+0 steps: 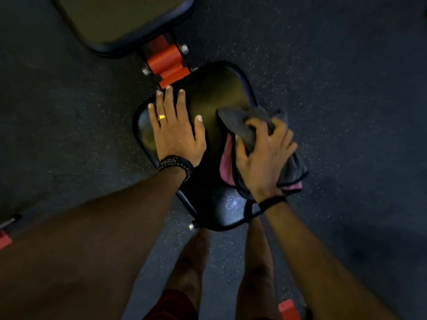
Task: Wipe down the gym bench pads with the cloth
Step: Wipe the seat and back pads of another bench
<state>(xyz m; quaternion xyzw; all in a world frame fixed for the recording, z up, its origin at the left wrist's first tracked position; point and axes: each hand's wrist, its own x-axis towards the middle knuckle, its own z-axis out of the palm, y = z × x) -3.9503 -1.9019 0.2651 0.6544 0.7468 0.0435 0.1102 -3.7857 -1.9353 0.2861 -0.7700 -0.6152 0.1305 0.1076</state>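
On seat pad (208, 93), hands — cloth (240, 125) gripped

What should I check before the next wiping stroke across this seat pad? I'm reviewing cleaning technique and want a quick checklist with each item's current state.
1. Cloth gripped: ok, the right hand has its fingers curled round it.
2. Cloth on the seat pad: ok, it lies on the pad's right side, partly hanging over the edge.
3. Pad steadied: ok, the left hand rests flat on it, fingers straight.
4. Stroke path: not ok, the left hand covers the pad's left part.
5. Back pad wiped: cannot tell.
6. Cloth damp: cannot tell.
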